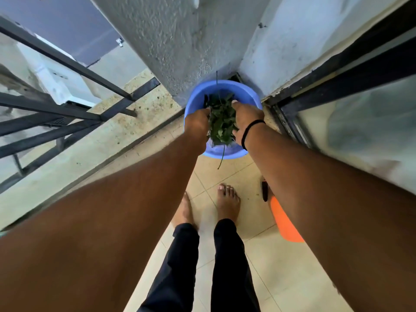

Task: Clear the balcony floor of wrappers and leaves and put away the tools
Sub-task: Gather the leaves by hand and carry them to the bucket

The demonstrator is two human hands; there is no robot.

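Above the blue basin, left hand and right hand clasped a leaf bundle between them; orange tool was not yet stored

I can read no text, label, brand, number or sign anywhere in my head view.
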